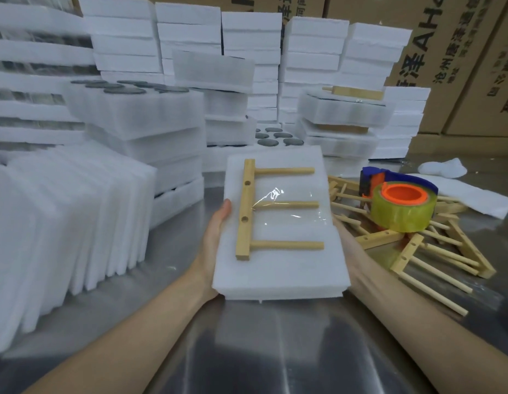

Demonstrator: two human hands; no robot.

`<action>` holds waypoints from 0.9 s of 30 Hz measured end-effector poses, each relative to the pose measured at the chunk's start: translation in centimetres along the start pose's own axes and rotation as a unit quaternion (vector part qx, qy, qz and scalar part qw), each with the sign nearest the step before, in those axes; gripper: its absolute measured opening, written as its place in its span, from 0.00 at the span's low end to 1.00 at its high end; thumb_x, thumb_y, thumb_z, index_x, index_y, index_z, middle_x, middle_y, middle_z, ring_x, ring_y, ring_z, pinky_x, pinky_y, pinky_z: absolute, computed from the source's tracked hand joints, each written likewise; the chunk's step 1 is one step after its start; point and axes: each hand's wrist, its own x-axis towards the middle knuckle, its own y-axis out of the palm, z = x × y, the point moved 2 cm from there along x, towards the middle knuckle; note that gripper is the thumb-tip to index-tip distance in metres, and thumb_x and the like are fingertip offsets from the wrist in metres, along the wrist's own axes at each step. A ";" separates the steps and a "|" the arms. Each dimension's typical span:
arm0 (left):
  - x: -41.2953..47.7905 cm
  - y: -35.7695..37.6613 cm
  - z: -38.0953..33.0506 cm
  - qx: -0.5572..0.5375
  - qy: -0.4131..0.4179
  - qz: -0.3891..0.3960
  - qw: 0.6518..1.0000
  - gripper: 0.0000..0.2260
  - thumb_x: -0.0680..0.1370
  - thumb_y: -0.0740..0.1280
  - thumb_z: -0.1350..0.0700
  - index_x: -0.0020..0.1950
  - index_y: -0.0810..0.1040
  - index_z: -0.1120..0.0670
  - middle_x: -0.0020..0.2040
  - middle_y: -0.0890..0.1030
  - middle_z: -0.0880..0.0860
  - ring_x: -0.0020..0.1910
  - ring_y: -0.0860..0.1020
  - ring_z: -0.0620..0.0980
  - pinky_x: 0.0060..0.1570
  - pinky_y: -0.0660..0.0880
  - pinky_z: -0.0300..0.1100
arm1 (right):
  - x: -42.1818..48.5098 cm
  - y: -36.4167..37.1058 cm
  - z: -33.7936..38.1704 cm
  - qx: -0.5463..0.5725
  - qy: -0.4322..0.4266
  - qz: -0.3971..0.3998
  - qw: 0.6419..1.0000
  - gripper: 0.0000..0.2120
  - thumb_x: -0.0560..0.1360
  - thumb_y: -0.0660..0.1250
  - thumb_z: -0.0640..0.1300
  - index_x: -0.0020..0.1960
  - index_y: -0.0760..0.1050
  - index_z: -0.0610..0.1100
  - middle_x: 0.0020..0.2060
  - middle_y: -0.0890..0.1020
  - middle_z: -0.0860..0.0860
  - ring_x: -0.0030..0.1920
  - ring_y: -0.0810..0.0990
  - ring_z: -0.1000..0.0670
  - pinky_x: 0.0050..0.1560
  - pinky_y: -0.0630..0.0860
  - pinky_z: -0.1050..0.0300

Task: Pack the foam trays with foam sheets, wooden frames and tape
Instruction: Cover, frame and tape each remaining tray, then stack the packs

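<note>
Clearly the job was well under way. Beyond the hands rose tall stacks of white foam trays (187, 32), many already closed up, and one further bundle carried a frame on top. Under both forearms ran the shiny metal worktop (275, 351). To the outside of the left hand (215, 245) leaned a row of upright white foam sheets (62, 223), a good supply not yet used.

Between the hands, lifted clear of the worktop, was the white rectangular foam pack (278, 271). The left hand gripped its long edge, thumb along the side and fingers underneath. The right hand (346, 245) bore the opposite edge, but its fingers were hidden beneath, so their hold could not be told.

To the outside of the right hand lay a loose pile of pale wooden frames (417, 251), and on it sat the orange-and-blue tape dispenser (400, 206) with its yellowish roll.

On the pack lay a comb-shaped wooden frame with three dowels (245, 211), held down by a clear strip of tape (292, 211) across the middle dowel. This pack looked finished and ready for stacking. Judging by the open trays of dark discs (275, 137) just beyond the hands, more remained to pack.
</note>
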 end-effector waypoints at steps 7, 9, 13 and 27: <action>0.1 0.3 0.5 0.044 0.121 -0.124 0.984 0.29 0.77 0.59 0.36 0.71 0.70 0.53 0.64 0.78 0.57 0.62 0.77 0.59 0.62 0.73 0.58 | -0.5 -0.9 2.4 -0.287 -0.361 -0.146 0.875 0.20 0.84 0.48 0.52 0.59 0.76 0.47 0.53 0.80 0.51 0.54 0.79 0.54 0.58 0.75 0.53; 0.1 0.3 0.4 0.098 0.174 -0.151 0.968 0.28 0.78 0.59 0.36 0.73 0.66 0.49 0.66 0.77 0.53 0.64 0.77 0.55 0.65 0.70 0.58 | -1.6 -0.9 3.2 -0.379 -0.509 -0.133 0.761 0.17 0.82 0.51 0.49 0.57 0.77 0.43 0.52 0.76 0.53 0.55 0.76 0.52 0.57 0.72 0.55; -0.4 1.1 0.7 0.148 0.237 -0.192 0.941 0.30 0.76 0.66 0.40 0.72 0.59 0.47 0.65 0.77 0.48 0.63 0.77 0.49 0.66 0.70 0.53 | -3.4 2.3 1.7 -0.577 -0.556 -0.100 0.590 0.18 0.75 0.62 0.51 0.54 0.81 0.39 0.52 0.80 0.44 0.51 0.78 0.43 0.51 0.74 0.47; -0.7 2.0 2.9 0.336 0.328 0.018 0.883 0.12 0.78 0.62 0.45 0.60 0.65 0.39 0.63 0.72 0.36 0.66 0.73 0.47 0.64 0.73 0.45 | -3.1 1.8 1.4 -0.636 -0.432 -0.175 0.615 0.42 0.60 0.77 0.51 0.67 0.68 0.34 0.62 0.72 0.37 0.62 0.73 0.35 0.59 0.71 0.43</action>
